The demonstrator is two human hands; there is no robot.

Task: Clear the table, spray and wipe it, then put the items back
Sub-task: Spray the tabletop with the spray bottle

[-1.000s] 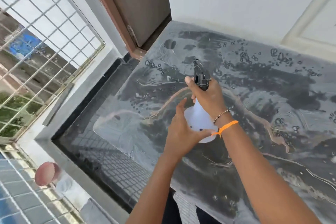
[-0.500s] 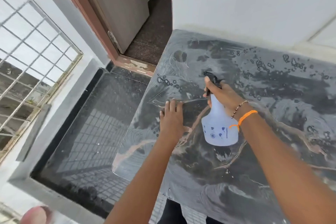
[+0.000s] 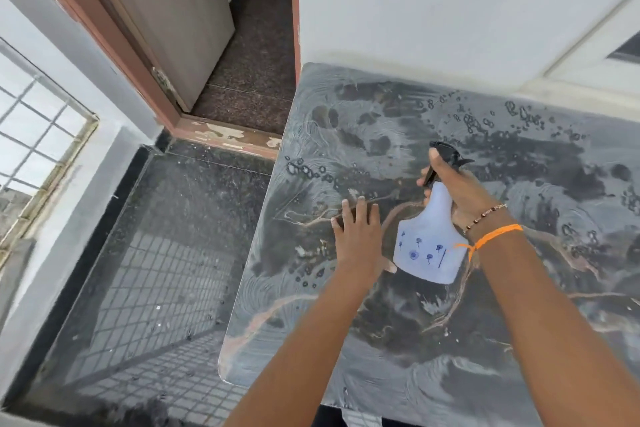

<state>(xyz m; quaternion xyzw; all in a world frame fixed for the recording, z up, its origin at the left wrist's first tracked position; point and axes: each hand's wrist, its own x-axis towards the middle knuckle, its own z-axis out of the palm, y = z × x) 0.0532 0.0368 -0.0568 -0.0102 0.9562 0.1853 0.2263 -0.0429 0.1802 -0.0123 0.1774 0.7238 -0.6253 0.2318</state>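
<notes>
Daylight enters from the window (image 3: 38,135) to my left; the wet table (image 3: 519,340) right of it shows pale sheen. Straight edges bow outward; shadows soft.

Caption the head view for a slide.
Right hand grips spray bottle above the wet table; left hand lies flat on it.

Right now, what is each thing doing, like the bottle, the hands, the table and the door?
Spray bottle: upright, held off the table.
Right hand: grips the bottle's neck, finger at the trigger.
Left hand: fingers straight, flat over the table.
Table: wet, with droplets and streaks.
Door: open.
</notes>
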